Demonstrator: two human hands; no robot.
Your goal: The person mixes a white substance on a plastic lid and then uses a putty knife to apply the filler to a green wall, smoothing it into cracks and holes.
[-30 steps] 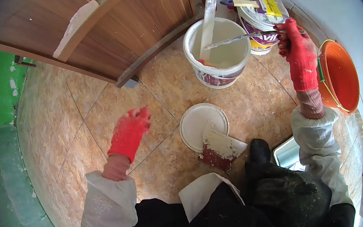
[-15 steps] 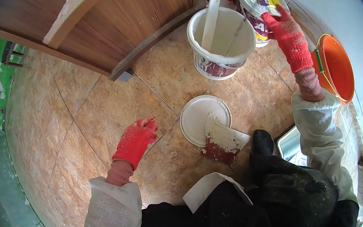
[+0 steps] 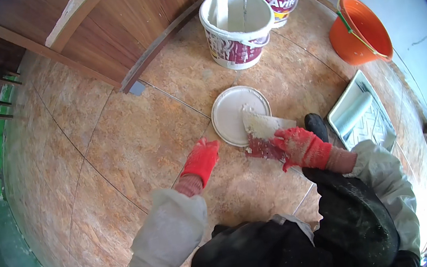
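Red-gloved and loosely bunched, the left hand (image 3: 199,160) hangs over the brown mottled tile floor (image 3: 114,125), nothing showing in it, though its palm is hidden and I cannot tell how tightly it closes. Just right of it lies a round, white, shallow-rimmed lid (image 3: 227,118), and across the lid's lower right edge rests a broad, flat, plaster-smeared scraper (image 3: 265,126). It looks light and stiff, perhaps with some spring at the thin edge; the crust may flake, and any damp smear would make it slippery. The red side seems the better place to take hold, away from the thickest coating. Its surface is two-toned: dark red towards the person and chalky, speckled off-white on the far side. At its right end is the red-gloved right hand (image 3: 303,148), fingers spread narrowly against the red part; whether they wrap underneath, I cannot tell. Further right sits a white rectangular paint tray (image 3: 374,130).
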